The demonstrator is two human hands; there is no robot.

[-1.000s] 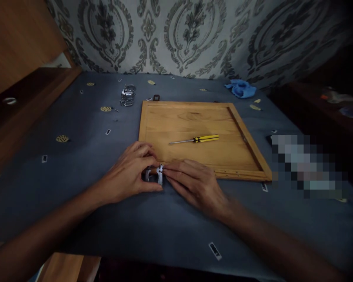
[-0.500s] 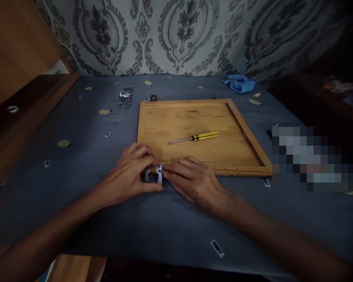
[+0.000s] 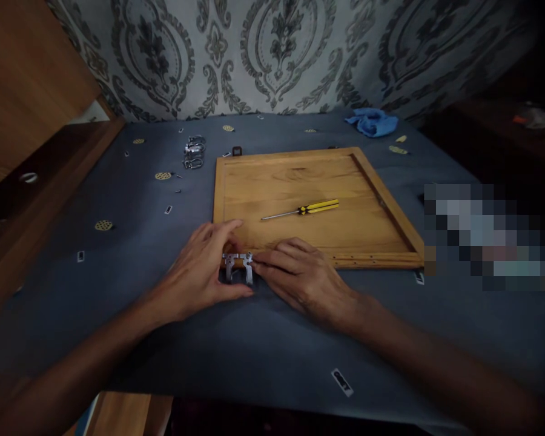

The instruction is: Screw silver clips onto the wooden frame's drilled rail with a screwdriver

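A silver metal hinge (image 3: 239,266) sits on the near edge of a framed wooden panel (image 3: 300,175), toward its left corner. My left hand (image 3: 204,263) is around the hinge's left side, index finger raised above and thumb stretched out below, with a gap between them. At the hinge's right end, the bent fingertips of my right hand (image 3: 300,275) press together against the metal; its thumb is hidden. Across the panel lies a screwdriver (image 3: 306,209) with a yellow and black handle, its tip toward the left.
Several more hinges (image 3: 194,151) are grouped at the back left, with small screws (image 3: 178,191) nearer. A blue cloth (image 3: 372,122) lies at the back right of the grey-blue tablecloth (image 3: 254,357). A wooden cabinet (image 3: 31,66) borders the left; a blurred-out patch covers something at right.
My left index finger has lifted up off the hinge, so more of the metal shows. My right hand stays at the hinge's right end. The view has shifted slightly.
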